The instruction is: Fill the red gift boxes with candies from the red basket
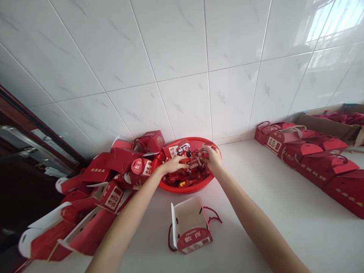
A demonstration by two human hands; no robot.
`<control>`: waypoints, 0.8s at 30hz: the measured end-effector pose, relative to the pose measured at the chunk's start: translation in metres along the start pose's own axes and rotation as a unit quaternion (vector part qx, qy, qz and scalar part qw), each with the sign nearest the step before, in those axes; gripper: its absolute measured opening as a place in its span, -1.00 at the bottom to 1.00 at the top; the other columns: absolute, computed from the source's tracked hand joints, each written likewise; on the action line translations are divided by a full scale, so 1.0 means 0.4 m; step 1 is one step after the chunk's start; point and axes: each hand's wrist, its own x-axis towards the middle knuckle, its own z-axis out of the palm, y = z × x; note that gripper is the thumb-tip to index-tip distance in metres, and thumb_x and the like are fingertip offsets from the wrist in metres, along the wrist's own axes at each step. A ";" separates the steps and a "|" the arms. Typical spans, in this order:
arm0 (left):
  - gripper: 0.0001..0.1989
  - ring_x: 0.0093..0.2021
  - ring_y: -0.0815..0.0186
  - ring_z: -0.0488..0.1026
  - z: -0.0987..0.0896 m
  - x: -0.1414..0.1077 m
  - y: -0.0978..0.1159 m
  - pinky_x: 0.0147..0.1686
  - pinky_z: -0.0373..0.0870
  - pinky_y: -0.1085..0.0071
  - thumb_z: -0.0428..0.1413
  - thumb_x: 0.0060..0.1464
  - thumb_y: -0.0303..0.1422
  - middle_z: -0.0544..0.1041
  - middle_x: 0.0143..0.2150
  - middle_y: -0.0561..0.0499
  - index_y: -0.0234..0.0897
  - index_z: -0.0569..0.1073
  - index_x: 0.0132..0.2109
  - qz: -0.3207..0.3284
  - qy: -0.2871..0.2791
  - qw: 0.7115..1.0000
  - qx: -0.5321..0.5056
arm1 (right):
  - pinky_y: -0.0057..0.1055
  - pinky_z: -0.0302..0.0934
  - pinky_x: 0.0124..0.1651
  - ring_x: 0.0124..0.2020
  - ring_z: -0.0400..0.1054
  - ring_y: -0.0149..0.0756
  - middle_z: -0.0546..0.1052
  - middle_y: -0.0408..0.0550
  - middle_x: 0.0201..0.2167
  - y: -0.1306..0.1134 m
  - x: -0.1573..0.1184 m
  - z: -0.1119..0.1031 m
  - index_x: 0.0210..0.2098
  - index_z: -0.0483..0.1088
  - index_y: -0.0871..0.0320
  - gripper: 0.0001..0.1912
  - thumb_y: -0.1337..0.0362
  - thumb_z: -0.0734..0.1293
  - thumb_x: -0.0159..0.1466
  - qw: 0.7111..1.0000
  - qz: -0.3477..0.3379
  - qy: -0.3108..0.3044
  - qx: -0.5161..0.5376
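Note:
A red plastic basket (196, 187) against the wall holds red-wrapped candies (193, 167) and printed red packets. Over its left part is my left hand (174, 165), its fingers stretched out across the candies, with no piece plainly gripped. My right hand (212, 157) reaches in from the right, its fingers closed around a small red-wrapped candy (205, 152). Nearer me, between my forearms, an open red gift box (190, 216) stands on the white surface. Its pale inside faces up, and dark red cord handles hang at both sides.
Open red gift boxes (96, 168) lie heaped at the left, touching the basket. Closed red boxes (315, 161) with cord handles stand in rows at the right. Behind them is a cardboard carton (327, 125) with red contents. White tiled wall (182, 106) bounds the back.

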 end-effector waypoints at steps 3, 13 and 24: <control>-0.50 0.11 -0.01 0.50 -0.008 -0.012 -0.020 0.09 0.40 0.18 0.36 -0.19 -0.22 0.62 0.06 -0.10 -0.23 0.62 -0.02 -0.035 0.066 0.996 -0.053 | -0.43 0.25 -0.51 -0.56 0.32 -0.39 0.52 -0.18 -0.52 -0.003 -0.005 0.002 -0.46 0.39 0.07 -0.83 0.27 0.43 -0.07 0.998 0.025 0.038 0.032; -0.31 0.34 -0.04 0.26 -0.007 -0.006 -0.048 0.32 0.12 0.13 0.33 -0.10 -0.04 0.47 0.26 -0.12 -0.19 0.50 0.18 -0.023 0.112 0.993 -0.042 | -0.46 0.22 -0.50 -0.53 0.33 -0.37 0.47 -0.22 -0.61 -0.003 -0.024 0.013 -0.46 0.41 0.13 -0.67 0.38 0.49 -0.26 1.000 0.025 -0.010 -0.016; -0.59 0.22 0.04 0.40 -0.005 -0.008 -0.027 0.28 0.18 0.19 0.21 0.01 -0.13 0.60 0.11 -0.03 -0.24 0.63 -0.03 -0.049 0.139 0.988 -0.050 | -0.49 0.17 -0.53 -0.59 0.29 -0.41 0.43 -0.25 -0.66 -0.010 -0.026 0.014 -0.45 0.42 0.13 -0.74 0.38 0.45 -0.18 1.000 0.004 0.000 0.001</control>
